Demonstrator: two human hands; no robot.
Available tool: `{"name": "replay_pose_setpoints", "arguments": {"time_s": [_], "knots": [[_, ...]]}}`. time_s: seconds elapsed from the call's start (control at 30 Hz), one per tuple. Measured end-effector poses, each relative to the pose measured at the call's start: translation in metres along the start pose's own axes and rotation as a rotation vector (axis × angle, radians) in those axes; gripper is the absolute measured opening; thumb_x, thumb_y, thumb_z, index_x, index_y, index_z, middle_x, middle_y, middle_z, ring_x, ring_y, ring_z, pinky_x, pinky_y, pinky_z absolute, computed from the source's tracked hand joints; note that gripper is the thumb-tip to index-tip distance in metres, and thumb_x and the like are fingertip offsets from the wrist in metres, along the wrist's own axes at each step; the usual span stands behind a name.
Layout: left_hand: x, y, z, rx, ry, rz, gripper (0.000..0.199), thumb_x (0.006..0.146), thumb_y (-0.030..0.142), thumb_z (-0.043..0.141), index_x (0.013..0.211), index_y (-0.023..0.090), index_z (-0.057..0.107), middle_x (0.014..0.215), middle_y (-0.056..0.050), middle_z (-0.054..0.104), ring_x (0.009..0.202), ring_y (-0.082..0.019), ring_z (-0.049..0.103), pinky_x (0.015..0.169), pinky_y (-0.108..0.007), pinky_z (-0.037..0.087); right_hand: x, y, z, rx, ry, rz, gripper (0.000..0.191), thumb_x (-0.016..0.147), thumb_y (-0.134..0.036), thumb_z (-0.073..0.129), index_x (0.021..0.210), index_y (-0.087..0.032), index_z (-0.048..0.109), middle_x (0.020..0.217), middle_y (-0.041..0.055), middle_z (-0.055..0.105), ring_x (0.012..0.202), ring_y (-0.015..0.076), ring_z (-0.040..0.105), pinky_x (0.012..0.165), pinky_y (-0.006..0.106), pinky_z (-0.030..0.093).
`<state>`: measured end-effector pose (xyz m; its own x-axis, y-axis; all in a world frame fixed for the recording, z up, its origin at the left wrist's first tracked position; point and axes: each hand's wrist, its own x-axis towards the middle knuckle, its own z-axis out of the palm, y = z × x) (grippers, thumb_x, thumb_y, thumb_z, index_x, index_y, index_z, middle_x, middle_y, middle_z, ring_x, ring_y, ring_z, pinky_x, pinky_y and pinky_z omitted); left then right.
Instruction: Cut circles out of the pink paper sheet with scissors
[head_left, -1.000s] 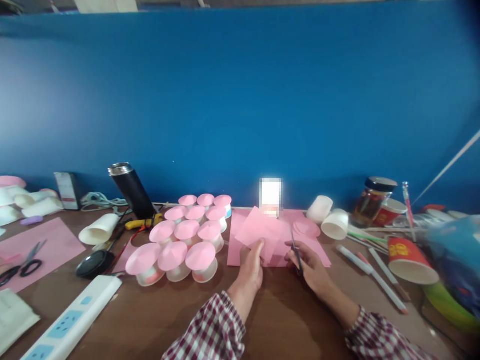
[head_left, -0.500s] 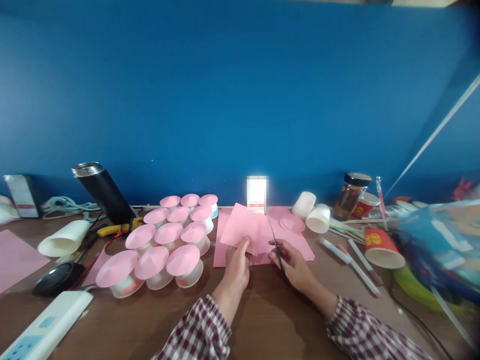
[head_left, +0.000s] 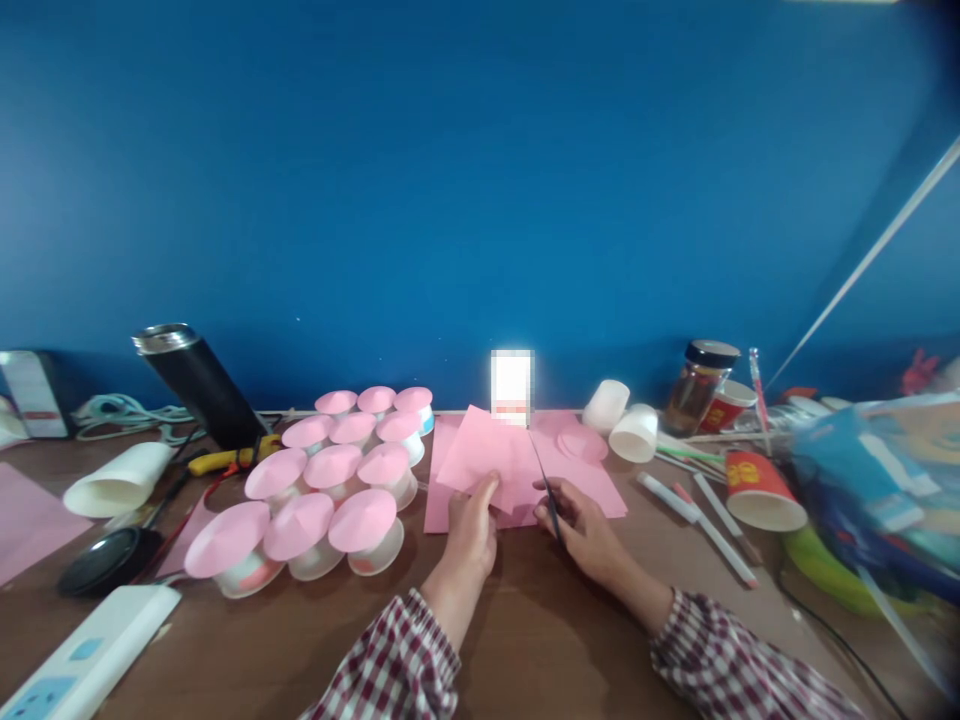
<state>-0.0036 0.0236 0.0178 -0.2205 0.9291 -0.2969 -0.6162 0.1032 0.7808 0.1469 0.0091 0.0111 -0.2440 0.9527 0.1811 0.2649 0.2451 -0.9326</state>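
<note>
Both our hands were full above the brown table (head_left: pixel 517 650). Our left hand (head_left: pixel 474 525) pinched a pink sheet (head_left: pixel 472 450), thumb pressed on its upper face, the other fingers largely hidden. Our right hand (head_left: pixel 581 530) had its fingers curled around scissors (head_left: pixel 553 508) that pointed away from us, near the sheet's right edge; we could not tell whether the blades touched it. That sheet was over larger pink paper (head_left: pixel 439 515) on the table, where pink discs (head_left: pixel 583 443) overlapped at the right. To our left we had twelve cups (head_left: pixel 319 562) topped with shallow pink cones (head_left: pixel 334 466), in four rows of three. To our right, two white cups (head_left: pixel 640 422) sat near a dark-lidded jar (head_left: pixel 691 400).
</note>
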Motion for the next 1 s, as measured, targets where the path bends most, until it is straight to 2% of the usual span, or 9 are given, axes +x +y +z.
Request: {"name": "replay_pose_setpoints", "arguments": {"time_s": [0.17,0.4,0.57,0.67,0.77,0.83,0.93,1.0], "knots": [[0.004,-0.003,-0.002,0.011,0.026,-0.004,0.030,0.055,0.028,0.078,0.061,0.015,0.052,0.051,0.004,0.050,0.046,-0.009,0.046,0.046,-0.024,0.034,0.001,0.002,0.000,0.002,-0.002,0.001,0.031,0.085,-0.030,0.057,0.113,-0.016,0.052,0.070,-0.0012,0.054,0.062,0.0128,0.048,0.055,0.023,0.041],[0.001,-0.002,-0.001,0.002,0.017,0.013,0.023,0.058,0.025,0.076,0.061,0.014,0.057,0.053,0.002,0.054,0.045,-0.009,0.045,0.045,-0.023,0.034,0.000,-0.001,0.000,-0.002,0.030,-0.032,0.033,0.084,-0.031,0.058,0.113,-0.017,0.054,0.071,-0.0002,0.057,0.062,0.0137,0.051,0.058,0.025,0.044],[-0.001,0.001,0.000,-0.016,0.012,-0.011,0.025,0.057,0.024,0.077,0.054,0.015,0.054,0.048,0.003,0.053,0.045,-0.009,0.047,0.045,-0.023,0.037,-0.001,-0.003,-0.002,-0.005,0.092,-0.077,0.033,0.085,-0.032,0.057,0.116,-0.021,0.054,0.094,0.0074,0.064,0.085,0.0204,0.060,0.071,0.030,0.049],[0.002,0.000,0.000,-0.054,-0.012,-0.020,0.022,0.058,0.025,0.078,0.065,0.011,0.062,0.059,-0.002,0.063,0.055,-0.014,0.057,0.053,-0.026,0.046,0.000,-0.006,-0.005,0.080,0.083,-0.074,0.032,0.086,-0.034,0.055,0.116,-0.022,0.053,0.105,0.0098,0.062,0.097,0.0227,0.059,0.077,0.033,0.050],[0.004,-0.001,-0.001,-0.094,-0.023,-0.025,0.027,0.058,0.024,0.079,0.075,0.009,0.066,0.072,-0.007,0.068,0.067,-0.018,0.063,0.061,-0.029,0.051,0.001,-0.011,-0.008,0.123,0.098,-0.055,0.032,0.086,-0.037,0.055,0.114,-0.022,0.055,0.105,0.0093,0.062,0.098,0.0221,0.059,0.085,0.035,0.049],[0.004,-0.001,-0.001,-0.114,-0.018,-0.020,0.027,0.057,0.023,0.080,0.076,0.009,0.066,0.074,-0.009,0.069,0.071,-0.019,0.065,0.065,-0.030,0.052,0.002,-0.012,-0.009,0.143,0.106,-0.033,0.034,0.085,-0.039,0.056,0.115,-0.022,0.056,0.103,0.0090,0.063,0.093,0.0214,0.060,0.080,0.033,0.051],[0.005,-0.002,0.000,-0.122,-0.027,-0.005,0.027,0.058,0.023,0.080,0.076,0.010,0.065,0.075,-0.010,0.069,0.073,-0.021,0.066,0.066,-0.031,0.053,0.001,-0.011,-0.008,0.207,0.067,0.042,0.042,0.083,-0.042,0.058,0.119,-0.021,0.055,0.102,0.0093,0.062,0.076,0.0185,0.061,0.056,0.026,0.051],[0.006,-0.003,-0.001,-0.101,-0.027,0.001,0.026,0.059,0.024,0.079,0.074,0.010,0.064,0.072,-0.009,0.069,0.070,-0.020,0.065,0.064,-0.031,0.052,0.000,-0.009,-0.008,0.236,0.035,0.075,0.044,0.083,-0.043,0.058,0.121,-0.021,0.055,0.101,0.0093,0.062,0.072,0.0171,0.060,0.049,0.023,0.049]]}}
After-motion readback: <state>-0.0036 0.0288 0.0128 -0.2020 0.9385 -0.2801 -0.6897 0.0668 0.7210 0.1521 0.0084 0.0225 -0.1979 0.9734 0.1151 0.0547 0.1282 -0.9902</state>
